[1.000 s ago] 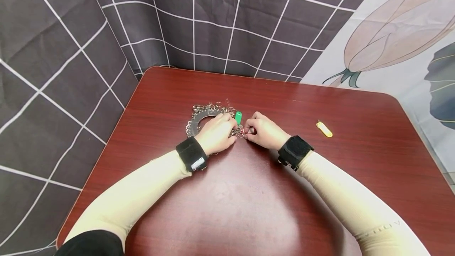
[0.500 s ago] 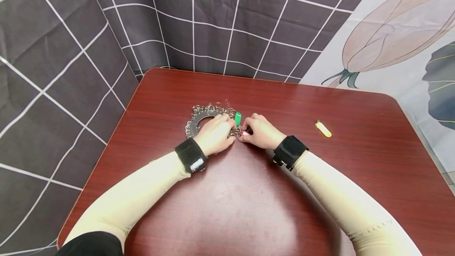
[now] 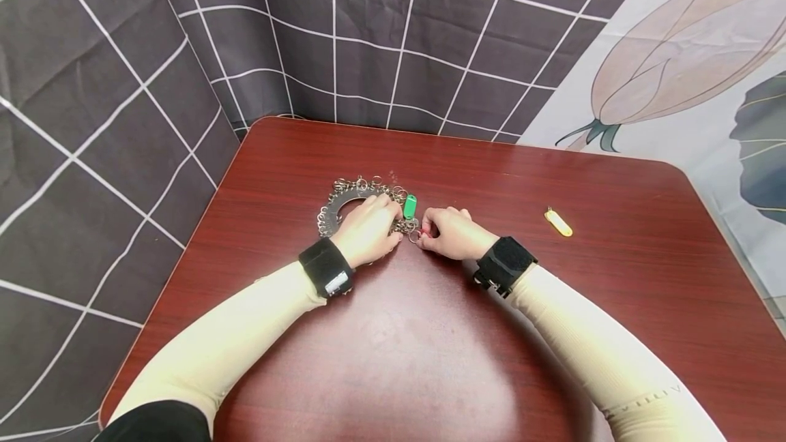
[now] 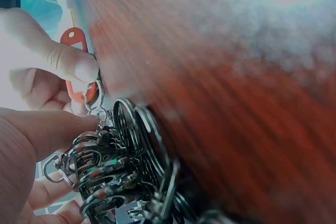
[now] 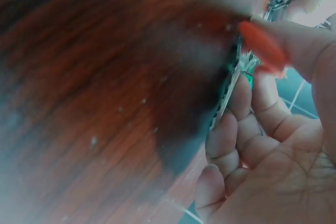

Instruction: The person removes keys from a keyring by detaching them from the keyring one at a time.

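My left hand (image 3: 367, 229) grips a cluster of metal key rings (image 4: 126, 166) with swivel clasps, at the right side of a grey ring-shaped plate (image 3: 331, 218). Close beside it, my right hand (image 3: 457, 234) pinches a red key tag (image 4: 73, 36) between thumb and fingers. In the left wrist view, a small split ring (image 4: 100, 95) sits at the lower part of this tag, right by the left fingertips. A green key tag (image 3: 410, 207) lies just past the left fingers. Part of the plate is hidden under the left hand.
A yellow key tag (image 3: 559, 222) lies on the reddish-brown table (image 3: 393, 360), well to the right of both hands. Dark tiled-pattern cloth (image 3: 368, 33) hangs behind and to the left. More rings with clasps line the plate's far edge.
The right hand moved left toward the rings, then back slightly with its fingers lowered and closer together around the red key tag. The left hand, plate and green tag shifted slightly left.
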The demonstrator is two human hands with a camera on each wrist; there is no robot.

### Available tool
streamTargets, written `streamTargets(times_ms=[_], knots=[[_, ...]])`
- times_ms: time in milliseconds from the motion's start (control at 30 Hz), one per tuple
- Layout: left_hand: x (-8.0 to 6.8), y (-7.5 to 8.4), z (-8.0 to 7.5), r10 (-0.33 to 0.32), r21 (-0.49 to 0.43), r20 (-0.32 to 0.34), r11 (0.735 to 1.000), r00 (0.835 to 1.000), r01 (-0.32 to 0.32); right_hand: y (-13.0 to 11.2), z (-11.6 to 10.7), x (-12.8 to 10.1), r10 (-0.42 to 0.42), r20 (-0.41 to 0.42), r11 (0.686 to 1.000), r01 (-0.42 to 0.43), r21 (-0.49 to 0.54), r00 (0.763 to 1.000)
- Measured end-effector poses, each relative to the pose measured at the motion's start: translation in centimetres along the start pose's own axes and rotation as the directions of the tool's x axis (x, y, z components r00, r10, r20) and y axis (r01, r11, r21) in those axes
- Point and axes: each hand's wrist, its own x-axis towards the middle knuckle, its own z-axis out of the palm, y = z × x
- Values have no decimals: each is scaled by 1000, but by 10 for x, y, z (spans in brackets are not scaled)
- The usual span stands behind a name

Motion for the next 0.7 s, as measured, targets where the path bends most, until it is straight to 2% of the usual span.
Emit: streamTargets(times_ms=[200, 400, 600, 700], knots=[[0, 3, -2, -2, -5, 11, 1000, 1000, 2, 0, -1, -2, 8, 28, 999, -9, 40, 1000], [-2, 5, -2, -1, -5, 7, 1000, 1000, 1, 1, 0, -3, -67, 19, 994, 65, 83, 998], [-3, 12, -5, 30, -21, 13, 999, 999, -29, 5, -2, -6, -57, -9, 983, 58, 174, 998], [-3, 16, -7, 42, -27, 18, 999, 999, -42, 8, -3, -7, -56, -7, 965, 56, 257, 998]])
